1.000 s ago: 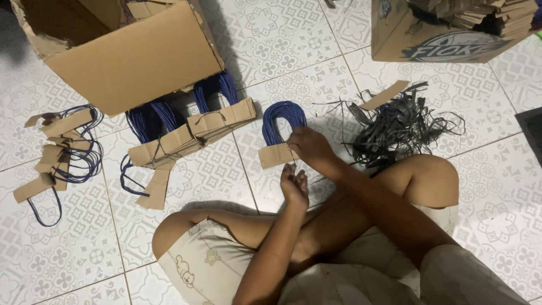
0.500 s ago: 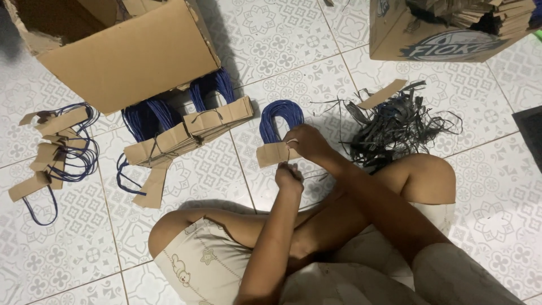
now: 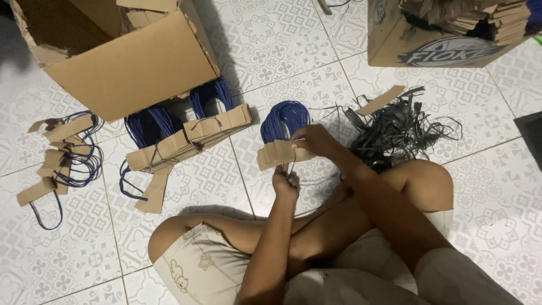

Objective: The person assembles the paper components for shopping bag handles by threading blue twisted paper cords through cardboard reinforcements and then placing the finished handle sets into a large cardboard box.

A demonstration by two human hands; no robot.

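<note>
While right hand [image 3: 316, 139] grips blue-cord bundle [image 3: 284, 133], left hand [image 3: 285, 182] just below.

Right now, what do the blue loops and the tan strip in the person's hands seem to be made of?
Blue loops: thin cord, probably twisted paper or string, matte, bending in smooth arcs. Tan strip: matte brown cardboard or stiff paper, flat with cut edges, pinched by the right hand.

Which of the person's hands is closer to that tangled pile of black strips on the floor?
The right hand. It grips the cardboard-banded blue cord bundle just left of the black strip pile. The left hand sits lower and farther left, below the bundle.
</note>
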